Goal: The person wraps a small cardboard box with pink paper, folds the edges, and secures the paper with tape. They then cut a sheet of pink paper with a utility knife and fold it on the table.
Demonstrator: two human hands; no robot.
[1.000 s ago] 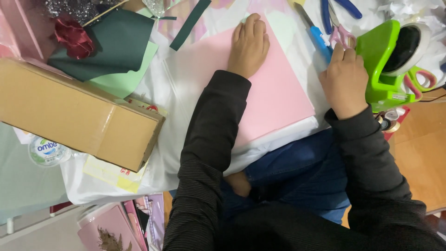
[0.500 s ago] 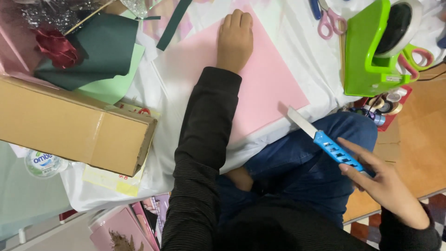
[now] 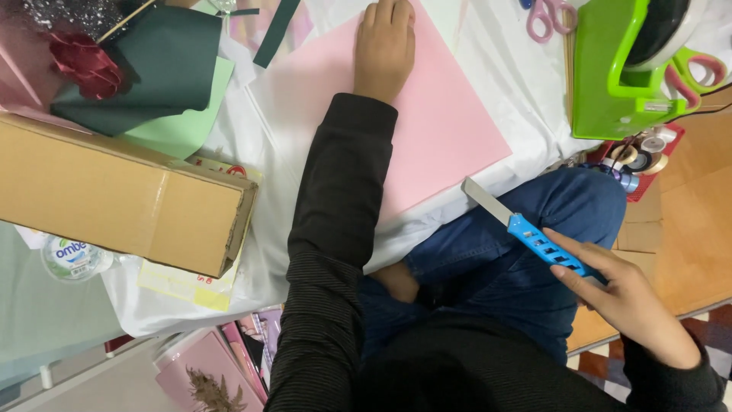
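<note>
My left hand [image 3: 385, 47] lies on the large pink paper sheet [image 3: 450, 122], but its fingertips run off the top edge, and my black sleeve hides the sheet's lower left part. My right hand [image 3: 629, 301] covers the rear end of the blue-handled utility knife [image 3: 530, 235]. The bright green plastic tape dispenser [image 3: 610, 72] is cut off at the top, as are the pink-handled scissors [image 3: 545, 17]. The long brown cardboard box [image 3: 114, 191] leaves the left edge, hiding most of the yellow paper slip [image 3: 183, 284] under it.
</note>
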